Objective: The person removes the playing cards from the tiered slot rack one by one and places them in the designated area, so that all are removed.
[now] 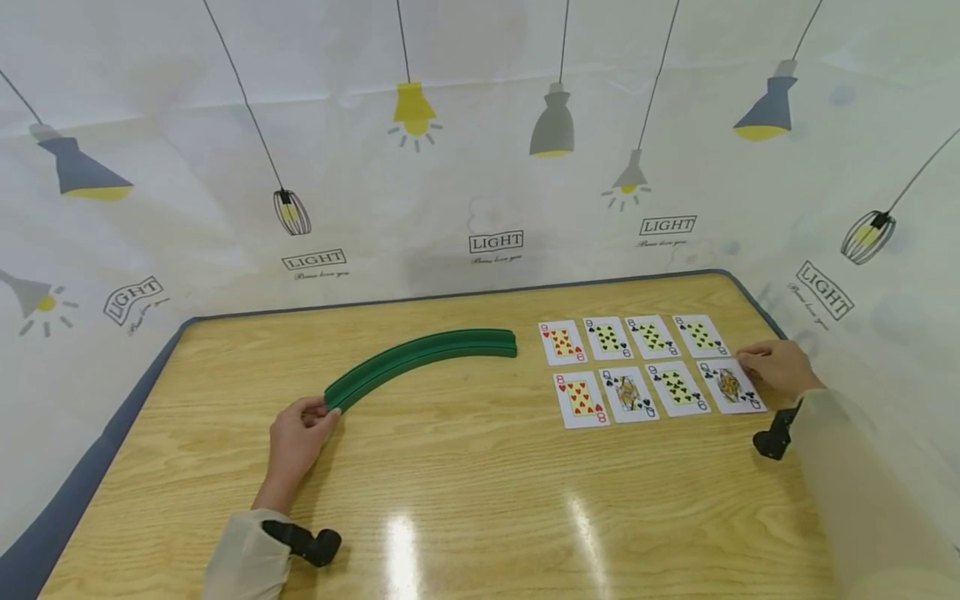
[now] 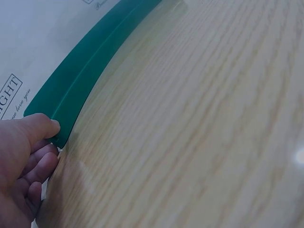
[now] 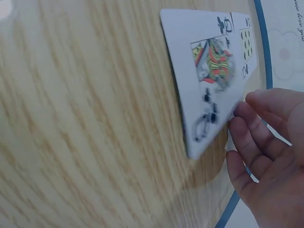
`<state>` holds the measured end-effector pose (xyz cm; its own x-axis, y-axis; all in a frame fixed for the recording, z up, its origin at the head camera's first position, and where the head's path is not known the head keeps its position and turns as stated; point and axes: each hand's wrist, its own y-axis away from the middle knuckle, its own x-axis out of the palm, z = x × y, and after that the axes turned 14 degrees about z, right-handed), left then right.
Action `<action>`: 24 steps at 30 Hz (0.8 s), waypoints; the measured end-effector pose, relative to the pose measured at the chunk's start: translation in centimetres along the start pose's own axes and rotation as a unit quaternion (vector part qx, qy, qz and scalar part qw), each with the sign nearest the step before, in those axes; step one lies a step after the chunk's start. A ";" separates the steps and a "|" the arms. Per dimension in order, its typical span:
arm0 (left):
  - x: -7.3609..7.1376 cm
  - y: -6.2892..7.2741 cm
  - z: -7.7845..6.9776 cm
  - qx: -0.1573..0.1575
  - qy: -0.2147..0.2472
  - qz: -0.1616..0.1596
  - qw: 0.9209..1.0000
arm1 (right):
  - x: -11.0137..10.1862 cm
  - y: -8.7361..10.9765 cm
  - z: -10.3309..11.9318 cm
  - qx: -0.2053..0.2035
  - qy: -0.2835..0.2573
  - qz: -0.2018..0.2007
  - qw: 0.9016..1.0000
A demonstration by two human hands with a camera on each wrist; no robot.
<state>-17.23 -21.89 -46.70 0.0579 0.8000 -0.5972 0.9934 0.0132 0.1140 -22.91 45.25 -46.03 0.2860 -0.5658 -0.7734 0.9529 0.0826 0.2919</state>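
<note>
The left hand point(image 1: 296, 442) pinches the near end of the green curved rail point(image 1: 420, 357). The right hand point(image 1: 776, 367), fingers loosely curled, touches the edge of the queen card point(image 1: 730, 385), gripping nothing.

Bright, even overhead light glares off the glossy table point(image 1: 480, 500); wrist views blur slightly, head view bows at edges.

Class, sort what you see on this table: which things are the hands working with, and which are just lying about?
In hand:
left hand at the end of the green curved card holder
right hand lifting the edge of the queen of clubs

Lying about:
seven other face-up cards in two rows
wooden table
</note>
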 end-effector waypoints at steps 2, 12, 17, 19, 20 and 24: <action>0.0 0.0 -0.1 -0.001 -0.002 0.000 1.000 | -0.2 0.1 -0.2 -0.005 -0.001 -0.004 1.000; -0.8 0.3 -0.4 -0.002 -0.009 0.040 0.999 | -0.8 0.8 -0.1 0.000 -0.037 -0.027 0.999; -3.3 0.9 -1.7 0.011 -0.044 0.074 0.996 | -1.6 -0.6 -1.0 -0.033 -0.018 -0.060 0.997; -4.7 0.8 -2.3 0.028 -0.058 0.063 0.996 | -2.2 -0.4 1.0 -0.054 -0.003 -0.054 0.997; -5.4 0.7 -2.6 0.038 -0.066 0.054 0.996 | -2.6 -0.1 2.5 -0.064 -0.003 -0.042 0.997; -7.7 -0.2 -3.4 0.079 -0.112 0.021 0.990 | -3.5 0.9 9.4 -0.107 0.012 -0.008 0.994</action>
<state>-18.21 -25.99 -39.39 0.1018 0.6442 -0.7580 0.9917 -0.1256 0.0265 -23.98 39.64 -37.76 0.2711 -0.5487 -0.7909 0.9561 0.2484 0.1554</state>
